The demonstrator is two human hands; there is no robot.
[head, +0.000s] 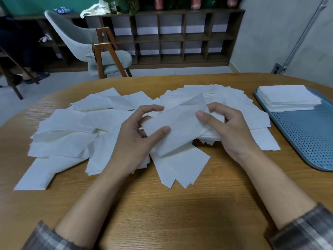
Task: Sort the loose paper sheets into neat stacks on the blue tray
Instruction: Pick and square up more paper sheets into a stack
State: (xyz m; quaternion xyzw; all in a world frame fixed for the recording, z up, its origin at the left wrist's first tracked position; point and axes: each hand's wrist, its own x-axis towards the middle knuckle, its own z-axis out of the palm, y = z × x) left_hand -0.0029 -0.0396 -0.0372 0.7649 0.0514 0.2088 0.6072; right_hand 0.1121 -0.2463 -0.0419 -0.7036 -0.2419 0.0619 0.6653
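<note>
Big oval wooden table (162, 204) with visible grain. Spread across it, left of the blue tray (306, 138), is a messy pile of loose paper sheets (72, 127): thin, white, soft-looking rectangles overlapping every which way. The tray is plastic with rounded corners and rows of tiny perforations, and one squared-up stack (288, 98) sits at its far end. Left of the tray, above the pile, a single slightly crinkly sheet (180, 127) is held tilted. The left hand (133, 141) pinches its near corner, thumb on top, and the right hand (228, 130) pinches the opposite edge the same way.
</note>
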